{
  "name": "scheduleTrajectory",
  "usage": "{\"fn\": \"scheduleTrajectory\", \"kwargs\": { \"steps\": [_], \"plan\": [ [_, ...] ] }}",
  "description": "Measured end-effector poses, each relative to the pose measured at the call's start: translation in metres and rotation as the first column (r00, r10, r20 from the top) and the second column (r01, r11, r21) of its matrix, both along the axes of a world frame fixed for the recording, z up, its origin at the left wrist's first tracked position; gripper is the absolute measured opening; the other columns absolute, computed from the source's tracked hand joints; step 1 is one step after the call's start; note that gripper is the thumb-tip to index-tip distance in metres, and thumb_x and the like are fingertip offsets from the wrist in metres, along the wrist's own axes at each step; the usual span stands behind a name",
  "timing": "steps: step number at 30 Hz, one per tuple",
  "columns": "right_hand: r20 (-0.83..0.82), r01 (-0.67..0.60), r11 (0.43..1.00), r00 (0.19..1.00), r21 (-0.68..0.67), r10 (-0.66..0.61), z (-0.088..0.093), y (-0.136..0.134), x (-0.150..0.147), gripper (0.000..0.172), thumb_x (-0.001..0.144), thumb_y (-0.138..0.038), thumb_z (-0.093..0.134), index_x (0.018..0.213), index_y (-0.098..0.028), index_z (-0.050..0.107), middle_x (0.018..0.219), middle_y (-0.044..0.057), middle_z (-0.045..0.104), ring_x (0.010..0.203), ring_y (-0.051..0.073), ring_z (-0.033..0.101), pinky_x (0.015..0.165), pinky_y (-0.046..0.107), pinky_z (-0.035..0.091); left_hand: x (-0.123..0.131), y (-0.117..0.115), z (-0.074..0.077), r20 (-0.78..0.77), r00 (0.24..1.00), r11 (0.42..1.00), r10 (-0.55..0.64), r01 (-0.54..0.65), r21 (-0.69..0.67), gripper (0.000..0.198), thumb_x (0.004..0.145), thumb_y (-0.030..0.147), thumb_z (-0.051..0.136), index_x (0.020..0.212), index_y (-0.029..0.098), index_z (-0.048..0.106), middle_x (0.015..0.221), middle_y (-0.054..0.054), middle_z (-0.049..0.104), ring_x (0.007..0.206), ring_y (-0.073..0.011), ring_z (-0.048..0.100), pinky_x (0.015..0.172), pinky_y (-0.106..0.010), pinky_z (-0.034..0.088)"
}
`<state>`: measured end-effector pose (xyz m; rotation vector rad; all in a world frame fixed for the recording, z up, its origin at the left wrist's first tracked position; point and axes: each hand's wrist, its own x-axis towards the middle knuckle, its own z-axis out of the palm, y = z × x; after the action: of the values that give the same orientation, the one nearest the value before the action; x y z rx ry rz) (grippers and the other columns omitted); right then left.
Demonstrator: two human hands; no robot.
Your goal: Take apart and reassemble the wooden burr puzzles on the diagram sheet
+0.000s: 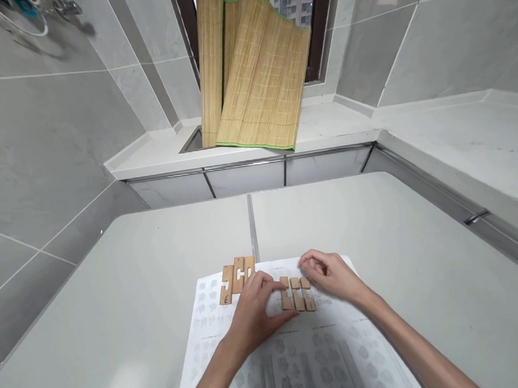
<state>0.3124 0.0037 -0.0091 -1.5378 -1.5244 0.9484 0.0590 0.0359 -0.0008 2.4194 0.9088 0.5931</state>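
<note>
Wood at left grip: left hand spread, thumb below and fingertips above the left end of the small block row; likely squaring it up, firm contact unclear.
Right grip: right hand curled in at the row's upper right; can't tell if it pinches anything.
Notched blocks: three, side by side and stepped, beyond left hand, over the sheet's far edge; probably parked off the row.
Paper sheet: under the row, likely as backing.
Worktop: pale, carries everything above.
Mat: folded, standing by the window.
</note>
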Motion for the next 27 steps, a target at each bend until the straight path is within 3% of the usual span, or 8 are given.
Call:
{"fn": "scheduleTrajectory", "kwargs": {
  "steps": [6,13,16,18,20,22,25,27],
  "plan": [
    [0.186,-0.146,0.988,0.970,-0.057,0.154,0.008,-0.004,0.002,0.022,0.098,-0.044,0.061,0.099,-0.025,0.072,0.059,-0.008,0.050,0.054,0.013,0.045,0.055,0.026,0.031,0.000,0.002,-0.004,-0.043,0.999,1.000,-0.002,0.003,0.027,0.088,0.070,0.046,0.095,0.143,0.024,0.051,0.121,-0.010,0.057,0.109,-0.0305,0.057,0.090,-0.045,0.053],
    [0.270,-0.172,0.975,0.941,-0.137,0.204,0.014,-0.006,0.007,0.032,0.093,-0.057,0.069,0.104,-0.027,0.075,0.064,-0.006,0.063,0.058,0.014,0.053,0.058,0.027,0.035,0.002,0.001,-0.002,-0.079,0.996,0.998,0.026,-0.021,0.065,0.062,0.074,0.046,0.091,0.125,0.024,0.063,0.122,-0.012,0.054,0.111,-0.0331,0.053,0.093,-0.050,0.049],
    [0.296,-0.191,0.972,0.928,-0.138,0.224,0.015,-0.006,0.006,0.026,0.092,-0.051,0.070,0.103,-0.028,0.076,0.067,-0.006,0.067,0.058,0.014,0.055,0.060,0.027,0.036,0.002,0.000,0.002,0.009,0.999,0.999,0.041,-0.041,-0.033,0.065,0.069,0.041,0.094,0.124,0.025,0.063,0.117,-0.009,0.057,0.107,-0.0305,0.055,0.091,-0.045,0.049],
    [0.292,-0.200,0.972,0.929,-0.123,0.228,0.014,-0.006,0.005,0.023,0.091,-0.048,0.070,0.102,-0.028,0.076,0.068,-0.005,0.068,0.058,0.014,0.055,0.060,0.027,0.037,0.002,-0.002,0.005,0.116,0.991,0.980,0.069,-0.045,-0.195,0.064,0.072,0.039,0.091,0.127,0.024,0.061,0.104,-0.006,0.060,0.095,-0.0249,0.057,0.084,-0.039,0.049],
    [0.269,-0.192,0.977,0.940,-0.098,0.211,0.012,-0.007,0.004,0.020,0.092,-0.044,0.068,0.101,-0.027,0.075,0.068,-0.005,0.068,0.057,0.015,0.055,0.059,0.027,0.037,0.002,-0.005,0.006,0.243,0.963,0.908,0.114,-0.001,-0.420,0.064,0.078,0.041,0.086,0.132,0.023,0.056,0.089,-0.001,0.059,0.079,-0.0187,0.055,0.073,-0.032,0.046],
    [0.236,-0.157,0.985,0.957,-0.070,0.169,0.010,-0.007,0.003,0.016,0.094,-0.039,0.064,0.098,-0.026,0.074,0.065,-0.005,0.066,0.055,0.015,0.053,0.058,0.027,0.037,0.003,-0.008,0.008,0.346,0.923,0.783,0.170,0.086,-0.616,0.064,0.084,0.047,0.081,0.136,0.021,0.053,0.083,0.001,0.057,0.072,-0.0156,0.052,0.066,-0.028,0.042],
    [0.138,-0.094,0.994,0.985,-0.055,0.100,0.007,-0.007,0.002,0.017,0.096,-0.037,0.059,0.098,-0.026,0.072,0.064,-0.005,0.062,0.053,0.014,0.049,0.055,0.027,0.037,0.006,-0.008,0.011,0.412,0.875,0.611,0.253,0.185,-0.769,0.065,0.090,0.055,0.075,0.141,0.020,0.053,0.082,0.000,0.058,0.072,-0.0148,0.052,0.066,-0.028,0.039],
    [0.004,-0.066,0.996,0.998,-0.058,0.067,0.006,-0.006,0.002,0.021,0.097,-0.041,0.059,0.103,-0.025,0.072,0.069,-0.003,0.063,0.056,0.014,0.051,0.056,0.027,0.039,0.007,-0.006,0.012,0.424,0.856,0.539,0.295,0.218,-0.813,0.061,0.096,0.057,0.067,0.143,0.020,0.055,0.079,0.001,0.056,0.068,-0.0138,0.048,0.065,-0.028,0.036]
  ]
}}
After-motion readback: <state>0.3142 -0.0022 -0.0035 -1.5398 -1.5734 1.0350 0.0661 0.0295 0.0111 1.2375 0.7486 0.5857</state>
